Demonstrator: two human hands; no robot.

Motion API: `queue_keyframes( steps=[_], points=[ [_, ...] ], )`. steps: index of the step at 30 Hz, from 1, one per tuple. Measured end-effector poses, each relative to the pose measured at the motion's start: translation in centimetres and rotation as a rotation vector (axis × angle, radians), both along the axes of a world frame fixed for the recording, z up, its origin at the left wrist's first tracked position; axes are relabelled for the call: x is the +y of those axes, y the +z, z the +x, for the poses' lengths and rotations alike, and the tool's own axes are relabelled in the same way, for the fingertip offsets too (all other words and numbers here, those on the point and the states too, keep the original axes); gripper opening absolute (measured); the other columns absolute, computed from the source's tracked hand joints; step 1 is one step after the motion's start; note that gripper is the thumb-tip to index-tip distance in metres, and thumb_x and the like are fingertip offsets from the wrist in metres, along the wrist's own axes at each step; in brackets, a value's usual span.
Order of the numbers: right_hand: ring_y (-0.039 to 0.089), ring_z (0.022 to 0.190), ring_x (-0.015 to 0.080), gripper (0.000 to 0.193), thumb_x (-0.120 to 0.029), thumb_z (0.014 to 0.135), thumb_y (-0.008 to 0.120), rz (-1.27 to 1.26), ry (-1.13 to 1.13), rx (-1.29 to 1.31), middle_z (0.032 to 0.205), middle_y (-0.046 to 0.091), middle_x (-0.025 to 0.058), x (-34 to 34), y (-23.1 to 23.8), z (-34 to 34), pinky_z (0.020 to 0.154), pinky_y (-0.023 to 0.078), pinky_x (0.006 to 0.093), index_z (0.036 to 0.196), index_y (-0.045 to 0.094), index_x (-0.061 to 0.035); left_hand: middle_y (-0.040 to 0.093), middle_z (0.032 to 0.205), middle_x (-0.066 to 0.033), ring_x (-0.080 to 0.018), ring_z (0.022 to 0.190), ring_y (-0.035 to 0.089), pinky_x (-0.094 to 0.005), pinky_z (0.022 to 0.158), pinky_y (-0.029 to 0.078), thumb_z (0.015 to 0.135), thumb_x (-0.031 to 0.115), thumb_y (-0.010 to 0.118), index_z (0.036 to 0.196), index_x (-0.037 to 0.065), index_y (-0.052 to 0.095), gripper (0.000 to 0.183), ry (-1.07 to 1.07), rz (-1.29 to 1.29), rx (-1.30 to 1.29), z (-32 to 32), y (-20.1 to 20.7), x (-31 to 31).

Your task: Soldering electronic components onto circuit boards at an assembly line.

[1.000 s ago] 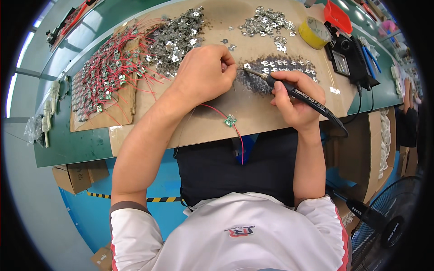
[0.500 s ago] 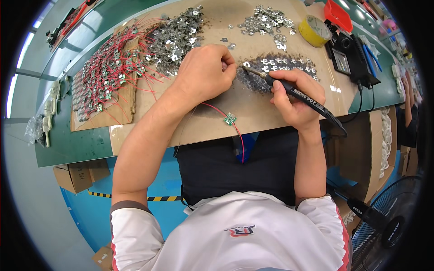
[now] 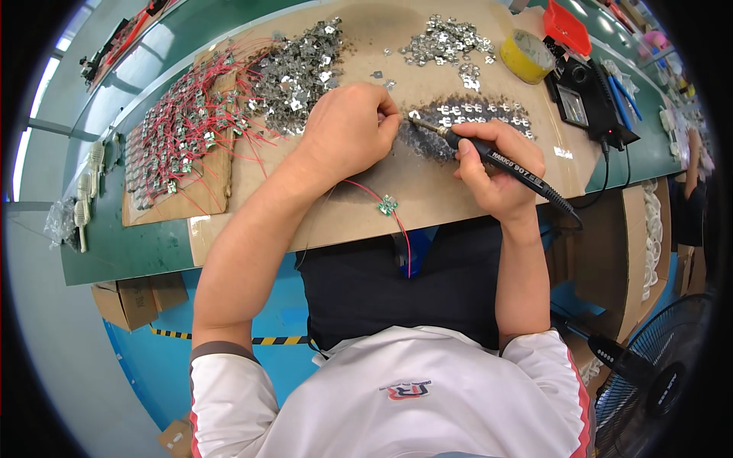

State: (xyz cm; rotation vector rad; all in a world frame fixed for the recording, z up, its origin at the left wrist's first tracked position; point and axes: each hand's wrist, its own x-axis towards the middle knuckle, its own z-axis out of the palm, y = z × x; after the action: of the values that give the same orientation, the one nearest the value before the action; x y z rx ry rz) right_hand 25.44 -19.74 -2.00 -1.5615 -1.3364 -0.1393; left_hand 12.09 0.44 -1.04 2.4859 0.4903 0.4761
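- In the head view, a soldering iron (image 3: 523,169) is gripped in the right hand (image 3: 500,191), with thumb and fingers wrapped around its black handle; its metal tip is pointed left, at the edge of a scorched patch (image 3: 431,146).
- The left hand (image 3: 347,126) is closed, thumb against forefinger, near the iron's tip; what is pinched there is too small and hidden to tell.
- A small green circuit board (image 3: 388,204) is seen near the front edge of a brown cardboard sheet (image 3: 458,200), between the two forearms.
- A red wire (image 3: 406,238) is run from the board over the table edge, and another red length is led back toward the left hand.
- White-silver metal tabs (image 3: 485,113) are laid in rows on the scorched patch, beyond the right hand.
- Metal pieces are heaped in a large pile (image 3: 298,76) beyond the left hand and in a smaller pile (image 3: 447,40) farther right.
- Many circuit boards with red wires (image 3: 183,137) are massed on a cardboard piece (image 3: 172,211) at the left.
- A yellow tape roll (image 3: 527,57), a red tray (image 3: 566,29) and a black soldering station (image 3: 584,91) are placed at the far right.
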Motion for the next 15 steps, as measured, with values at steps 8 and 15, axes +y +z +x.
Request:
queue_keyframes(
  steps=[8, 15],
  points=[
    [0.073, 0.071, 0.0148, 0.035, 0.004, 0.095, 0.066, -0.029, -0.015, 0.020, 0.082, 0.077, 0.0068, -1.7, 1.3, -3.3, 0.069, 0.057, 0.0302, 0.129, 0.072, -0.0044, 0.075, 0.082, -0.0155, -0.0260, 0.073, 0.074, -0.0377, 0.069, 0.058, 0.093, 0.017, 0.076, 0.098, 0.000, 0.074, 0.017, 0.109, -0.200, -0.259, -0.3, 0.3, 1.0],
    [0.060, 0.083, 0.0296, 0.041, -0.009, 0.080, 0.080, -0.229, 0.025, -0.248, 0.084, 0.059, 0.0087, -1.7, 0.8, -8.9, 0.070, 0.053, 0.0390, 0.119, 0.068, -0.0074, 0.063, 0.072, -0.0039, -0.0126, 0.055, 0.056, -0.0252, 0.050, 0.042, 0.106, 0.009, 0.059, 0.110, 0.000, 0.066, 0.013, 0.112, -0.834, -0.339, -2.1, 2.7, 2.7]
  ],
)
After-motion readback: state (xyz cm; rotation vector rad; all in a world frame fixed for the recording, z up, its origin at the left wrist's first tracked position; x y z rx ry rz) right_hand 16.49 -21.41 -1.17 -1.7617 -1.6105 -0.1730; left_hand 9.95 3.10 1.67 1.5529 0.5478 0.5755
